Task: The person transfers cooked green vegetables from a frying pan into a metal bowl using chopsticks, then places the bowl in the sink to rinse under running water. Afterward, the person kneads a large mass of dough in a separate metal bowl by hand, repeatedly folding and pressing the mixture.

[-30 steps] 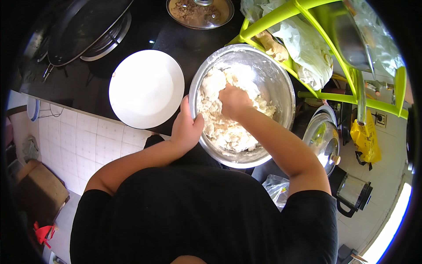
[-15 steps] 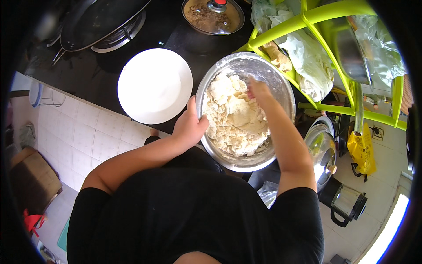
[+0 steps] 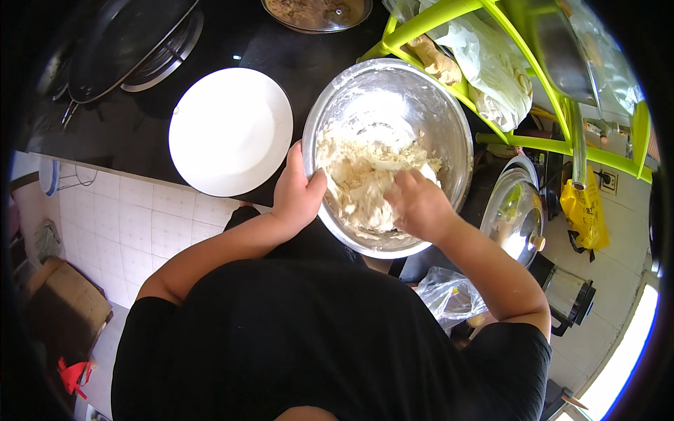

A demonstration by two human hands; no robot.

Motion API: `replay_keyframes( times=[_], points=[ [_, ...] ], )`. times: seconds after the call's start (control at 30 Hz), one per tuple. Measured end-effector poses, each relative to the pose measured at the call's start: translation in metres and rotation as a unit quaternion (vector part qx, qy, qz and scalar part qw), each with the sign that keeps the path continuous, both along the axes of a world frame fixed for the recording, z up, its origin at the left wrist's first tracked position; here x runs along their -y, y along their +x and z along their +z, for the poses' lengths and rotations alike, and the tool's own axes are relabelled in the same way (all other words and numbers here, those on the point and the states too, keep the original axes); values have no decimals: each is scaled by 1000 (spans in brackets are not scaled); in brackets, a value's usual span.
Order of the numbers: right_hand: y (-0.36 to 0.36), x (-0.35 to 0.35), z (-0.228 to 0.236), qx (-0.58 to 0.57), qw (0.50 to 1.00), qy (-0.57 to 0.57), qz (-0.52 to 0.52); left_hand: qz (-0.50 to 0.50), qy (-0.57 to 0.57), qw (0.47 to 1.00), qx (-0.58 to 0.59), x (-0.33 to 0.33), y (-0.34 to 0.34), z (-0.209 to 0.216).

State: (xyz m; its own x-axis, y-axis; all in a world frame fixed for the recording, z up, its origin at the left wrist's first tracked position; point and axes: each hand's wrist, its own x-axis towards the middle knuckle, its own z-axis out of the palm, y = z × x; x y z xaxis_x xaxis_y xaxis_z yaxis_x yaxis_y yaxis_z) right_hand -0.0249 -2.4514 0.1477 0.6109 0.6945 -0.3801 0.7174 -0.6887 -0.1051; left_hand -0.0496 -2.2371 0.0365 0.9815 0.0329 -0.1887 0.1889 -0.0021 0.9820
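Observation:
A round metal mixing bowl point(image 3: 460, 119) stands at the counter's near edge, flour smeared over its inner wall. My left hand point(image 3: 298, 193) grips the bowl's left rim, thumb over the edge and fingers against the outside. Inside lies a rough, shaggy pale dough point(image 3: 361, 186) with loose crumbs around it, slightly smeared by motion. My right hand point(image 3: 421, 207) is down in the bowl's near right part, its fingers curled into the dough; the fingertips are partly hidden and blurred.
A white plate point(image 3: 232, 133) is left of the bowl, near a black pan point(image 3: 119, 49) on the stove. At the top is a glass-lidded pot point(image 3: 316, 14). A green rack point(image 3: 421, 31) with bags stands right, above a glass lid point(image 3: 512, 217). A clear plastic bag point(image 3: 449, 295) lies below.
My right hand has come from the bowl's far side toward its near right side, and the dough has shifted nearer. My left hand keeps its hold on the rim. The view has shifted slightly.

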Motion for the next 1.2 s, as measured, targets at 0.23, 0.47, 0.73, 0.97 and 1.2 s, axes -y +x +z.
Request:
replay_keyframes(
  times=[0.23, 0.47, 0.73, 0.97, 1.2],
  points=[
    [15, -43, -47, -44, 987, -155, -25, -82, 39, 993, -73, -9, 2, 30],
    [73, -62, -61, -73, 965, -154, -198, -86, 95, 992, -13, -11, 8, 20],
    [58, 47, -24, -186, 907, 183, -331, -52, 122, 991, 0, -8, 5, 6],
    [20, 67, -92, -195, 549, 316, -749, -49, 92, 994, 16, -1, 4, 1],
    [5, -30, -25, -51, 819, 237, -521, -38, 62, 997, 3, -1, 7, 12]
  ],
)
